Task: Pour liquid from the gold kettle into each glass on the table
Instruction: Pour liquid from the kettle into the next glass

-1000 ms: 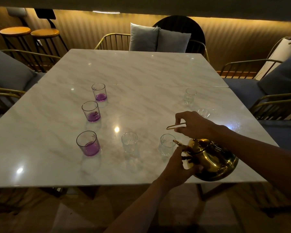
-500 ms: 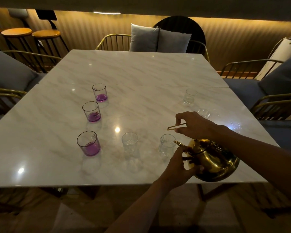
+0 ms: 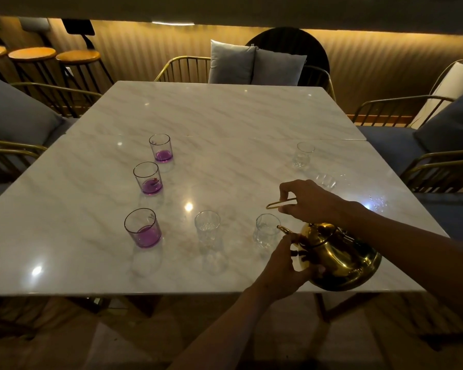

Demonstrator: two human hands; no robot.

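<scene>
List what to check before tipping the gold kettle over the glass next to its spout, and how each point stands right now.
1. Kettle held: ok, right hand on the handle, left hand steadying the body.
2. Spout beside the nearest glass: ok.
3. That glass upright: ok.
4. That glass unfilled: ok, looks clear.
5. Lid secure: cannot tell.
6. Liquid left inside: cannot tell.

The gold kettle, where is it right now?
The gold kettle is at the near right edge of the marble table, tilted between both hands, its spout beside the nearest clear glass.
</scene>
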